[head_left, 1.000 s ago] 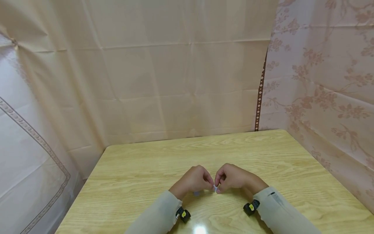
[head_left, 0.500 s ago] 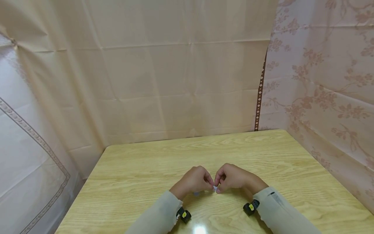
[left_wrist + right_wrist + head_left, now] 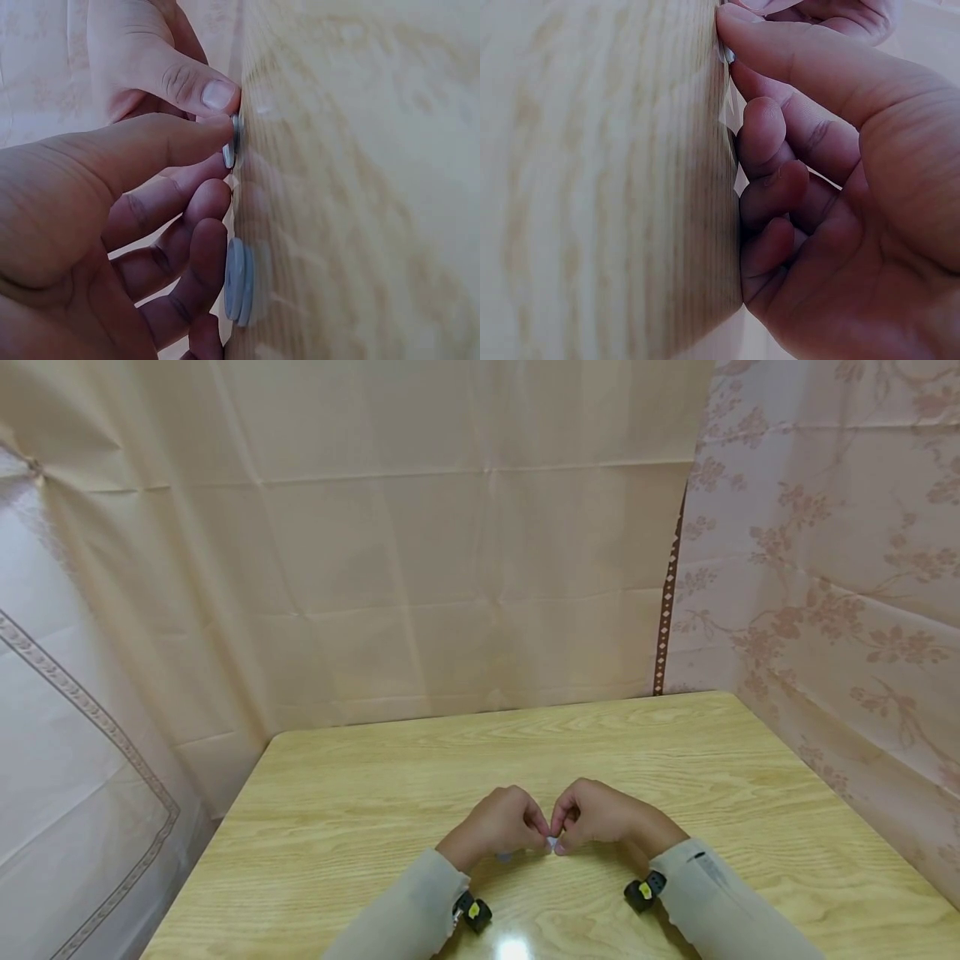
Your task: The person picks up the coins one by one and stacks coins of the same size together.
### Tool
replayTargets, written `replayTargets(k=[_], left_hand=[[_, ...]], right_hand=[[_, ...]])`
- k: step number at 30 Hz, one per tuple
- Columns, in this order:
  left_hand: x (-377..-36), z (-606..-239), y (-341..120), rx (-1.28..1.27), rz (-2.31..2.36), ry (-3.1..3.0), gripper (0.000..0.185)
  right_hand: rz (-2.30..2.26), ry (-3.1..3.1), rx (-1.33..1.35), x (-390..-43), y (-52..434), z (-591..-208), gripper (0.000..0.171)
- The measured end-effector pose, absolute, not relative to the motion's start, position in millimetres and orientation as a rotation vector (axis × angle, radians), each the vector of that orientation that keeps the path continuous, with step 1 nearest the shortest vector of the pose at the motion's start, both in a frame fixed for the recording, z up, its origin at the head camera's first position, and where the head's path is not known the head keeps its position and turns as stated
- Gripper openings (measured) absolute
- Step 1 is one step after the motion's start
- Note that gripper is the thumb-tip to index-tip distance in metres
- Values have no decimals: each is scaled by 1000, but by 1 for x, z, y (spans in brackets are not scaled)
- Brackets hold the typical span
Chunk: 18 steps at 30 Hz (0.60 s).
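A small stack of thin, silvery-grey coin-like discs stands on the table between both hands; in the head view only a pale sliver shows. My left hand pinches its near side with thumb and forefinger, the other fingers loosely curled. From the opposite side my right hand holds the same discs between thumb and forefinger, its remaining fingers curled against the tabletop. A second stack of similar discs lies flat under the left hand's outer fingers, mostly hidden in the head view. The exact kind of disc cannot be made out.
Both hands work low over a light wood-grain table, near its front. A beige cloth hangs behind the far edge, and floral cloth hangs at the right. Each wrist wears a small black camera.
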<state>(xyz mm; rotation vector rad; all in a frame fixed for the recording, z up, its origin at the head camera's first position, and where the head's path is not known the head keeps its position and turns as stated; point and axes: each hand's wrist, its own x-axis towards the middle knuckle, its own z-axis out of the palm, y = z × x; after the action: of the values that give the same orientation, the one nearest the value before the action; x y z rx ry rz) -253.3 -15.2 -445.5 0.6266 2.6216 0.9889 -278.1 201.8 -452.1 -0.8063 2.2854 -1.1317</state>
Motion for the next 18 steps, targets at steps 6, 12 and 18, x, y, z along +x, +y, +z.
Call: replayTargets(k=[6,12,18], left_hand=[[-255,-444,-18,615,1040,2564,12],[-256,-443,-21,602,1023,2557,12],[-256,-444,-22,605,1027,2565,12]], right_hand=[[-1117,2291,-813,-280,202,-452,13],[-1103,2287,-822,-281,204,-452,12],[-1114,2272,-829,-281,204,-452,11]])
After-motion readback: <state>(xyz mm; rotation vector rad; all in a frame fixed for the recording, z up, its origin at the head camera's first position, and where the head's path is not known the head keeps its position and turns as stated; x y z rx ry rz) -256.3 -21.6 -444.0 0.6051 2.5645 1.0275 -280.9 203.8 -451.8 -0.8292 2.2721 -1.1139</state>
